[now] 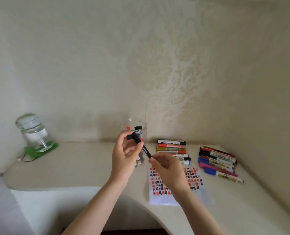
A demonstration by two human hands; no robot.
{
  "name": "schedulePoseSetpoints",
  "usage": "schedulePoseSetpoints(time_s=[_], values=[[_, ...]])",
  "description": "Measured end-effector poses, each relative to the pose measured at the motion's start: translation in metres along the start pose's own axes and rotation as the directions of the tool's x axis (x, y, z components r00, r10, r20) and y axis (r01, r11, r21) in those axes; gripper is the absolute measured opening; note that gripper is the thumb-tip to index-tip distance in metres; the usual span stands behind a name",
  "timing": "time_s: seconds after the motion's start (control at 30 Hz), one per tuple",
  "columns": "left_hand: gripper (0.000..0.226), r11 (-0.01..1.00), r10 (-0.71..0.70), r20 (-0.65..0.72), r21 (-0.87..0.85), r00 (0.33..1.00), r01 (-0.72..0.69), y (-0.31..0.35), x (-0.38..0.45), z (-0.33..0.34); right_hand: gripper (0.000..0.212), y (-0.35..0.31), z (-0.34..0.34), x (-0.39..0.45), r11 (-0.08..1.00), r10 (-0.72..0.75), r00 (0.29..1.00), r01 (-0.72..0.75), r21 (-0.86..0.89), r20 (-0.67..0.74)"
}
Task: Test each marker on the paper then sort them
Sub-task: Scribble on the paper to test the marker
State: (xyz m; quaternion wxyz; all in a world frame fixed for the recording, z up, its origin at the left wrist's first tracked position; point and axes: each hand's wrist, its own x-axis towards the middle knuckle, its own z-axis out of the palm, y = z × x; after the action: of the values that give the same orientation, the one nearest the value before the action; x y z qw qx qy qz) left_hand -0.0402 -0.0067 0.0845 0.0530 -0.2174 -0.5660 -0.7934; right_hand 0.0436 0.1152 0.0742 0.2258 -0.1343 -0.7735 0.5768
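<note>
- Two bare arms came up from the bottom edge, w/ both hands held up over the table.
- Right hand was nearest, fingers curled in, pinching the low end of a black marker btwn thumb and fingertip.
- Left hand was a bit higher and to the left. Its thumb and first fingers were curled round the top end of the same marker, near the cap part. Other fingers were bent loosely behind it.
- Black marker was tilted, top end up-left, low end down-right. It was up in the air, not touching the table, right in front of the clear jar.
- Clear jar stood at the back by the wall, w/ a few markers standing inside it.
- Paper lay flat under the right hand, full of small red and black test marks.
- One pile of markers lay just behind the paper, side by side, black, red, gold and blue ones.
- 2nd pile of markers lay to the right of that, well apart from the hands, w/ red, black, blue and pink ones.
- Glass jar w/ a lid sat far left on a green mat.
</note>
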Motion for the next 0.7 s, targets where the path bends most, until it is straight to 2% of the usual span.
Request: schedulePoseSetpoints(time_s=[0.13, 0.27, 0.37, 0.47, 0.6, 0.7], values=[[0.038, 0.988, 0.148, -0.088, 0.066, 0.985, -0.143, 0.042, 0.046, -0.011, 0.010, -0.003, -0.010, 0.019, 0.998, -0.032, 0.994, 0.026, -0.060, -0.104], [0.039, 0.927, 0.280, -0.116, 0.291, 0.953, -0.237, 0.062, 0.094, -0.016, 0.006, 0.019, -0.031, 0.025, 0.994, -0.008, 0.986, -0.010, -0.107, -0.167], [0.038, 0.853, 0.273, -0.036, 0.471, 0.961, -0.225, 0.046, 0.104, -0.008, 0.015, 0.044, -0.039, 0.029, 0.981, 0.030, 0.982, -0.065, -0.184, -0.185], [0.037, 0.727, 0.231, 0.108, 0.642, 0.967, -0.245, 0.027, 0.103, 0.003, 0.014, 0.062, -0.048, 0.032, 0.957, 0.045, 0.980, -0.098, -0.274, -0.194], [0.036, 0.630, 0.272, 0.141, 0.722, 0.952, -0.287, 0.022, 0.108, 0.007, 0.013, 0.073, -0.064, 0.036, 0.941, 0.073, 0.978, -0.133, -0.311, -0.195], [0.036, 0.619, 0.270, 0.132, 0.735, 0.954, -0.277, 0.019, 0.114, 0.006, 0.015, 0.080, -0.074, 0.042, 0.935, 0.085, 0.971, -0.156, -0.320, -0.225]])
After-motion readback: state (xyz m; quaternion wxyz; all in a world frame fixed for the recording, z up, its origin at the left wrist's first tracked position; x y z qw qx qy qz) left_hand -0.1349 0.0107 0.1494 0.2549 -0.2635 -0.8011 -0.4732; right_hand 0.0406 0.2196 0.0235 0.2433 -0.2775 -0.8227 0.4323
